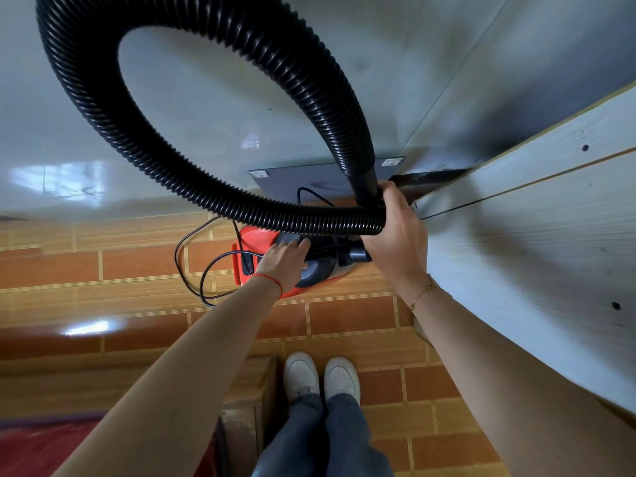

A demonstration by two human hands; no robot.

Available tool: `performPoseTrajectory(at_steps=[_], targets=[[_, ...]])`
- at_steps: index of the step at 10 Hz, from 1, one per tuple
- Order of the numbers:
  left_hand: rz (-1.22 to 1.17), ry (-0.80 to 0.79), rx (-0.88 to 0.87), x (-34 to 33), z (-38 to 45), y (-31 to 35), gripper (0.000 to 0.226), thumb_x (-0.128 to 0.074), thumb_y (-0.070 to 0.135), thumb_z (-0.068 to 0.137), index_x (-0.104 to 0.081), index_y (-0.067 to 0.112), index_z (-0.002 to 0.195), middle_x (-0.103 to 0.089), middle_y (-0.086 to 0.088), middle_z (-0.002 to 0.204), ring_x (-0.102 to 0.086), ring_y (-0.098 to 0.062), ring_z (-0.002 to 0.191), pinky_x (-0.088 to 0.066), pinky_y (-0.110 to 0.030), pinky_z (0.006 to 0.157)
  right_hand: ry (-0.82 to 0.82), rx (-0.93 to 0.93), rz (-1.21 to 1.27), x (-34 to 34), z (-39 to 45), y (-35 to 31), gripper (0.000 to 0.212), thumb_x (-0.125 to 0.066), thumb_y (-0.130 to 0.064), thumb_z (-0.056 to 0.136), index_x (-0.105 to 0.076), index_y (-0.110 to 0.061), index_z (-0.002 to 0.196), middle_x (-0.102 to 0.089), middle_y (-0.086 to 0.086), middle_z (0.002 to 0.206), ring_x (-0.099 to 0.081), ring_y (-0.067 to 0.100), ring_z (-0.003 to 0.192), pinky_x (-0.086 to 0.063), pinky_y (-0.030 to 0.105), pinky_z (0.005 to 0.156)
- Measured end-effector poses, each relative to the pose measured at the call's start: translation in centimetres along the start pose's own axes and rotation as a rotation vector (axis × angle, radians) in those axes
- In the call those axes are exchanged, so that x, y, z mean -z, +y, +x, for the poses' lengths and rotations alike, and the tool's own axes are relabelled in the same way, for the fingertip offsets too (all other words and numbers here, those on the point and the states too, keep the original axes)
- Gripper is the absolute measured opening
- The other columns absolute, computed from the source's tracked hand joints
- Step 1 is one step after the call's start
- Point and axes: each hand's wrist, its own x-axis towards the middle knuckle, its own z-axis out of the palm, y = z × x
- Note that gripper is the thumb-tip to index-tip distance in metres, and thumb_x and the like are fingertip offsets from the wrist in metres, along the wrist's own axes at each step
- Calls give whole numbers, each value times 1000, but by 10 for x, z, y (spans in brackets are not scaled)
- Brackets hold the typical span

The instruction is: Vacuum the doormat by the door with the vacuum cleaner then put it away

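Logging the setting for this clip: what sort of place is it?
Probably a room in a home: brick-pattern tiled floor, glossy pale wall and a wood-grain panel on the right, with a red vacuum cleaner on the floor.

Ribbed black hose [103, 108]; red-and-grey vacuum cleaner [254, 242]; orange brick-patterned floor [351, 315].

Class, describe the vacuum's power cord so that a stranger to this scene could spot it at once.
Start at the brick-patterned tile floor and find the red vacuum under the left hand. The cord lies in loose loops on the tiles at the vacuum's left side. It is thin, smooth and black, unlike the thick ribbed hose looped above, which the right hand grips.
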Motion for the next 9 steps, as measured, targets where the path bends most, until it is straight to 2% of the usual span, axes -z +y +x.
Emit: performPoseTrajectory(at_steps=[1,2,3,4,5,6,7,9], targets=[[-12,0,43,-3,-1,5,27,-54,15,95,-45,10,120,-57,-8,115,-55,-26,110,-44,-36,92,-53,-15,56,-2,-1,3,32,-69,-19,84,-53,-13,110,-58,-7,82,-53,7,71,-46,19,57],[-6,7,93,-6,-5,10,42,-54,5,91,-42,10,131,-53,-9,125,-49,-25,119,-40,-35,102,-99,-20,65,2,-4,2,48,-75,-24,78,-50,-13,117,-57,-5,92,-50,8,87,-51,30,77],[1,59,109,-10,-14,11,64,-56,0,86,-30,10,144,-46,-11,136,-41,-26,129,-32,-35,112,-152,-22,54,7,-7,-1,69,-79,-31,72,-45,-8,128,-56,2,110,-49,15,106,-46,42,95],[17,105,116,-9,-30,8,69,-59,4,86,-24,9,146,-40,-11,142,-33,-26,135,-23,-37,117,-221,-35,-19,10,-8,-2,95,-82,-44,66,-34,-8,141,-48,5,131,-41,19,127,-36,44,109],[-8,132,142,-2,-52,5,68,-54,9,91,-19,6,149,-31,-12,150,-23,-27,142,-17,-39,119,-277,-29,-111,18,-12,-5,113,-85,-49,61,-24,-7,147,-42,7,139,-36,24,133,-32,45,113],[-69,101,164,14,-76,4,68,-47,14,97,-8,6,153,-16,-10,158,-11,-25,147,-11,-39,121,-325,-31,-194,32,-17,-15,119,-86,-48,57,-22,-5,148,-38,11,143,-33,28,136,-31,51,112],[-137,144,171,34,-101,5,69,-46,16,97,-7,8,153,-14,-8,159,-9,-21,148,-11,-39,121,-362,-30,-280,48,-25,-27,119,-86,-49,60,-21,-3,148,-32,15,150,-28,30,141,-27,51,115],[-208,265,183,93,-158,19,67,-49,21,97,-14,10,153,-25,-8,156,-19,-21,145,-14,-40,120,-345,50,-343,94,-41,-72,101,-80,-45,71,-28,-5,148,-37,14,148,-32,30,139,-30,48,114]])
